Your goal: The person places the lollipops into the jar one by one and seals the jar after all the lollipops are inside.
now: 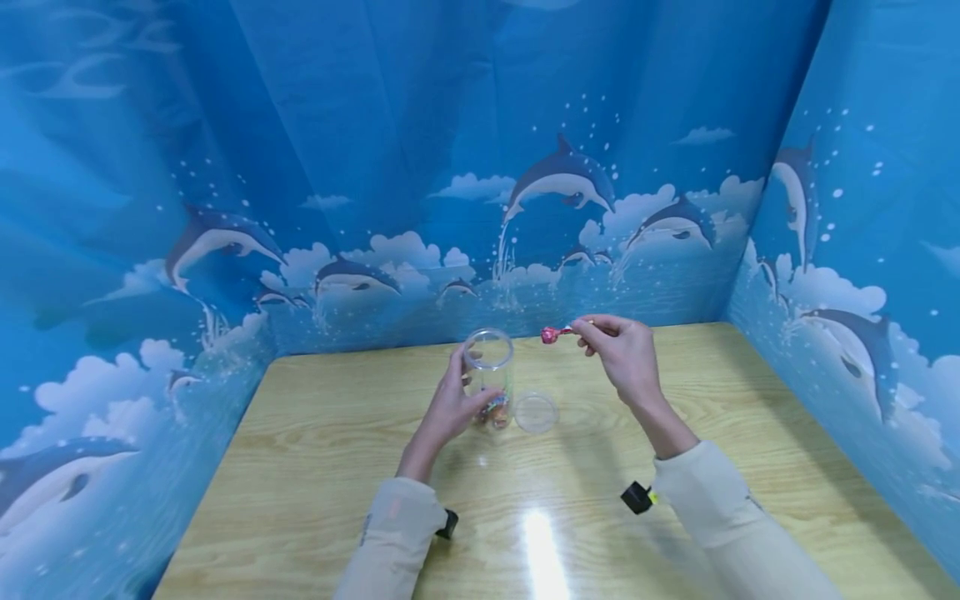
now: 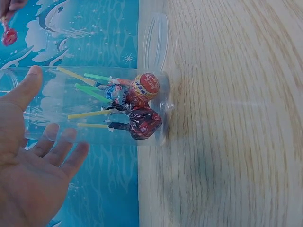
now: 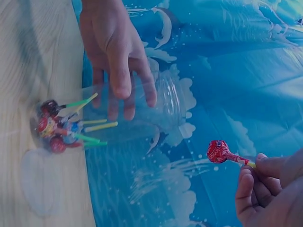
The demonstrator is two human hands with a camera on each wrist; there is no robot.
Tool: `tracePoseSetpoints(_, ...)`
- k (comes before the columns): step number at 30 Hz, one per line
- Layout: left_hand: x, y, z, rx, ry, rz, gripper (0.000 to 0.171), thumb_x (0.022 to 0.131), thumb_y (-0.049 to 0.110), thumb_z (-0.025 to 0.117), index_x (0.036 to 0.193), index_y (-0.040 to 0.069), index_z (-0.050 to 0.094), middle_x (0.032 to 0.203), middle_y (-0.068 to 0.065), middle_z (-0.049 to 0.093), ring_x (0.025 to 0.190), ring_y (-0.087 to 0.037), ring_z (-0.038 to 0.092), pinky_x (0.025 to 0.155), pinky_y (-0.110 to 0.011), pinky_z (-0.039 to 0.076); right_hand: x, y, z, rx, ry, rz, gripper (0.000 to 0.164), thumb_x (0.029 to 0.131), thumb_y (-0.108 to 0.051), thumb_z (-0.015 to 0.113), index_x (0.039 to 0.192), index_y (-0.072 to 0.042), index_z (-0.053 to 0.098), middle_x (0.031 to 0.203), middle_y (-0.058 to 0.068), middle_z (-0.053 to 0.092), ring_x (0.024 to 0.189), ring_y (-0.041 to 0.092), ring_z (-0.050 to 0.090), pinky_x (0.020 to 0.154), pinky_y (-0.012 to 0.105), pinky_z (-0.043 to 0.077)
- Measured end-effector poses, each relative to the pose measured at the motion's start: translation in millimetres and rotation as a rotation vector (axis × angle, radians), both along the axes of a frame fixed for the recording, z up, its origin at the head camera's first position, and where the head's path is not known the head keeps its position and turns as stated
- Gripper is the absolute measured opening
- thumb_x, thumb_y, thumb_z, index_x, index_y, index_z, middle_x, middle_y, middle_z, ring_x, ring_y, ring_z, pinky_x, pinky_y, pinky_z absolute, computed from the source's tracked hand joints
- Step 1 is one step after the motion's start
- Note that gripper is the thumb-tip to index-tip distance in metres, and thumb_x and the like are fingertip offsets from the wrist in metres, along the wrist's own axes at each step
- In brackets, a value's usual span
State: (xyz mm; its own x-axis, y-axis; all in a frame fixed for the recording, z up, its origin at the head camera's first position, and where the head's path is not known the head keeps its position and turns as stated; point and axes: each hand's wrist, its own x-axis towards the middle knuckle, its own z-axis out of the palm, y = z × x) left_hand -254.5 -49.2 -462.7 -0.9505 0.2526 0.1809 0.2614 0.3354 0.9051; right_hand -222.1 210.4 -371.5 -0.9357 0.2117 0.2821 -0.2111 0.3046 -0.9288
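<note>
A clear plastic jar stands upright on the table, its mouth uncovered. My left hand grips it from the left, thumb in front and fingers round the far side. Several wrapped lollipops lie heads down at the jar's bottom, their yellow and green sticks pointing up. To the right of the jar's mouth and apart from it, my right hand pinches a red-wrapped lollipop by its stick, head towards the jar. A clear round lid lies flat on the table just right of the jar's base.
The wood-grain table ends at a blue dolphin-print curtain behind the jar. More of the same curtain hangs along the right side. A bright light reflection shows on the table's near part.
</note>
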Motion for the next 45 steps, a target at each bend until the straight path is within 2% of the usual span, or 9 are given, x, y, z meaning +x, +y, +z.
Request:
tracePoseSetpoints(4, 0.3, 0, 1.1, 0.007, -0.007, 0.001, 0.098, 0.087, 0.017, 0.084, 0.163, 0.017, 0.022, 0.156, -0.019, 0.044, 0.143, -0.038, 0.043, 0.116, -0.053, 0.04, -4.5, -11, 5.5, 0.008, 0.028, 0.025, 0.03, 0.097, -0.028, 0.075, 0.11, 0.0, 0.078, 0.082, 0.008, 0.073, 0.07, 0.016, 0.066, 0.057, 0.024, 0.051)
tracePoseSetpoints(10, 0.2, 0, 0.5, 0.008, -0.006, 0.0, 0.098, 0.088, 0.018, 0.084, 0.163, 0.018, 0.022, 0.156, -0.02, 0.044, 0.143, -0.037, 0.042, 0.116, -0.054, 0.04, -12.7, -25, 10.2, -0.01, 0.076, 0.083, 0.029, 0.097, -0.026, 0.075, 0.109, 0.001, 0.079, 0.083, 0.01, 0.073, 0.068, 0.013, 0.064, 0.062, 0.024, 0.055)
tracePoseSetpoints(20, -1.4, 0, 0.4, 0.018, 0.011, -0.003, 0.097, 0.088, 0.012, 0.083, 0.163, 0.019, 0.022, 0.154, -0.021, 0.045, 0.142, -0.038, 0.044, 0.115, -0.054, 0.042, -24.9, -49, 15.1, 0.018, 0.117, 0.124, 0.019, 0.097, -0.02, 0.075, 0.103, -0.002, 0.08, 0.075, 0.006, 0.07, 0.066, 0.021, 0.064, 0.058, 0.025, 0.053)
tracePoseSetpoints(26, -2.0, 0, -0.4, 0.023, 0.01, -0.013, 0.096, 0.089, 0.011, 0.083, 0.163, 0.017, 0.022, 0.154, -0.022, 0.045, 0.142, -0.039, 0.043, 0.115, -0.054, 0.041, -29.1, -59, 11.8, 0.033, 0.106, 0.144, 0.022, 0.098, -0.02, 0.075, 0.106, 0.0, 0.079, 0.078, 0.007, 0.071, 0.066, 0.019, 0.063, 0.058, 0.03, 0.053)
tracePoseSetpoints(30, -1.7, 0, -0.8, 0.033, 0.03, -0.023, 0.095, 0.089, 0.008, 0.082, 0.162, 0.014, 0.023, 0.153, -0.024, 0.046, 0.141, -0.039, 0.044, 0.114, -0.055, 0.042, -31.5, -64, 8.3, 0.042, 0.101, 0.149, 0.018, 0.097, -0.018, 0.075, 0.104, -0.002, 0.08, 0.08, 0.008, 0.072, 0.068, 0.024, 0.063, 0.057, 0.027, 0.052)
tracePoseSetpoints(34, -1.8, 0, -1.1, 0.029, 0.032, -0.023, 0.095, 0.088, 0.008, 0.082, 0.162, 0.014, 0.023, 0.153, -0.023, 0.047, 0.141, -0.039, 0.045, 0.114, -0.054, 0.042, -32.6, -69, 6.0, 0.063, 0.095, 0.166, 0.017, 0.097, -0.018, 0.075, 0.104, -0.003, 0.08, 0.086, 0.015, 0.074, 0.07, 0.028, 0.063, 0.057, 0.025, 0.052)
tracePoseSetpoints(37, -1.9, 0, -0.8, 0.022, 0.018, -0.019, 0.095, 0.088, 0.012, 0.083, 0.162, 0.015, 0.023, 0.154, -0.021, 0.046, 0.141, -0.038, 0.045, 0.115, -0.053, 0.042, -32.8, -73, 4.6, 0.1, 0.093, 0.175, 0.018, 0.097, -0.018, 0.075, 0.105, -0.002, 0.08, 0.089, 0.018, 0.073, 0.069, 0.024, 0.061, 0.057, 0.024, 0.051)
tracePoseSetpoints(41, -2.0, 0, -0.5, 0.011, 0.007, -0.014, 0.096, 0.088, 0.018, 0.084, 0.162, 0.015, 0.022, 0.152, -0.02, 0.048, 0.142, -0.037, 0.045, 0.115, -0.053, 0.041, -33.9, -78, 1.6, 0.158, 0.105, 0.184, 0.018, 0.097, -0.017, 0.075, 0.105, -0.001, 0.079, 0.087, 0.015, 0.073, 0.067, 0.02, 0.056, 0.056, 0.025, 0.045)
tracePoseSetpoints(45, -2.3, 0, -1.4, -0.007, -0.002, -0.007, 0.097, 0.088, 0.02, 0.084, 0.163, 0.016, 0.021, 0.151, -0.018, 0.049, 0.142, -0.036, 0.044, 0.115, -0.052, 0.041, -36.3, -81, -2.3, 0.195, 0.112, 0.197, 0.018, 0.097, -0.016, 0.075, 0.106, -0.001, 0.079, 0.086, 0.012, 0.074, 0.07, 0.028, 0.06, 0.055, 0.026, 0.043)
